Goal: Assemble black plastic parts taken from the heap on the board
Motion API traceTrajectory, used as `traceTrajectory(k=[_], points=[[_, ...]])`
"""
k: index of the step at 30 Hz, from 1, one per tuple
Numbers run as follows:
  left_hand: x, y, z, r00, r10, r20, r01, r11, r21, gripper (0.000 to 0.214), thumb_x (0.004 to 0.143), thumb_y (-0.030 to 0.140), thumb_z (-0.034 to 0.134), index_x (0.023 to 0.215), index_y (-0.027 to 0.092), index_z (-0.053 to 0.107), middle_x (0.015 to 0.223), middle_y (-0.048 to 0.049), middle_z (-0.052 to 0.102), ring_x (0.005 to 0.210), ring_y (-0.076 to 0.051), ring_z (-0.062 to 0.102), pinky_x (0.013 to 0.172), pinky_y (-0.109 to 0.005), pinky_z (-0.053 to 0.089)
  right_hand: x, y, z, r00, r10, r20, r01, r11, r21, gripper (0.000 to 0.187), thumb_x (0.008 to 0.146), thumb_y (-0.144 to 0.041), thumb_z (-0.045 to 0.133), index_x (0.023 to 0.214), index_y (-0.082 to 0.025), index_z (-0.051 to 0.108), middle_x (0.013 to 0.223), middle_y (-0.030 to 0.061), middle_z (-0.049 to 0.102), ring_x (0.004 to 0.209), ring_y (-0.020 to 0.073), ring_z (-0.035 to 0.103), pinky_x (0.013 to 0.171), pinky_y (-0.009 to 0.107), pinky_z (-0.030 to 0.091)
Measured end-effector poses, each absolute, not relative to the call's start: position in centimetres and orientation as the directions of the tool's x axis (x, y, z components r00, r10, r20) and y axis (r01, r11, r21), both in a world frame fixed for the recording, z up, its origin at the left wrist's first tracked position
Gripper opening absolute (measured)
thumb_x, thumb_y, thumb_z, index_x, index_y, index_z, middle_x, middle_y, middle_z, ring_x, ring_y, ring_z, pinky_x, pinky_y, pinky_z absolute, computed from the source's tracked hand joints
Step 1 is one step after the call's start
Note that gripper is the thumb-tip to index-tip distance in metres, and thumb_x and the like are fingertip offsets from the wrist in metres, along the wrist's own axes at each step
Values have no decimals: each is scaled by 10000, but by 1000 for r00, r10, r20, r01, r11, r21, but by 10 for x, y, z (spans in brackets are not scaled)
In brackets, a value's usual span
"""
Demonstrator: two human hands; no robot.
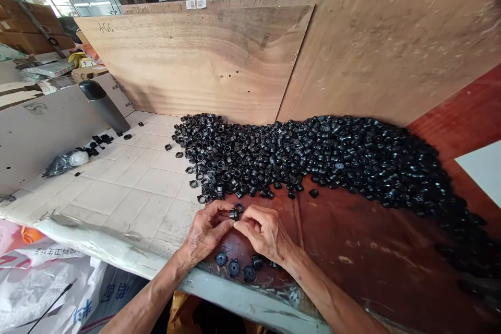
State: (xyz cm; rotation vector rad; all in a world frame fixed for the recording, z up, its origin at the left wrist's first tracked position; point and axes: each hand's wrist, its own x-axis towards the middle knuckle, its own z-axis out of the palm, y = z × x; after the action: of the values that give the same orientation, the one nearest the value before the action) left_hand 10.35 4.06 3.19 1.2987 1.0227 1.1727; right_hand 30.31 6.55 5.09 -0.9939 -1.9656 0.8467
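Lying inside the walled bench [129, 188] are black parts [332, 154].

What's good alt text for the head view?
The left hand pinches a small black cylindrical part, the right hand close beside it, above a reddish-brown work surface. Behind them, a long heap of black parts lies along an upright wooden panel; a gray bottle is at left.

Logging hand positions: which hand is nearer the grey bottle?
Left: the left hand is right of the grey bottle and nearer the camera; the right hand is farther right.
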Motion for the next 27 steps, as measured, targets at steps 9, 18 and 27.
traceTrajectory(k=[9,18,27], points=[[104,39,32,192,976,99,-45,-92,995,224,933,303,744,1124,201,688,1084,-68,802,991,-223,780,913,-346,626,304,66,54,-398,856,330,272,454,-848,101,925,-251,604,959,-202,684,803,24,679,679,160,622,633,254,480],[98,37,36,349,900,262,438,-404,803,272,947,141,638,1200,242,643,1129,-53,755,939,-190,749,853,-319,600,301,67,53,-294,956,4,344,109,-933,178,904,-302,574,762,-207,621,600,-32,573,528,137,540,532,244,403],[105,45,34,242,923,299,609,-384,694,81,949,290,691,967,214,670,1081,-61,688,839,-187,670,746,-323,580,343,103,18,-48,933,358,786,257,-563,207,827,-130,613,1026,-185,615,1044,112,623,863,240,635,758,337,509]])
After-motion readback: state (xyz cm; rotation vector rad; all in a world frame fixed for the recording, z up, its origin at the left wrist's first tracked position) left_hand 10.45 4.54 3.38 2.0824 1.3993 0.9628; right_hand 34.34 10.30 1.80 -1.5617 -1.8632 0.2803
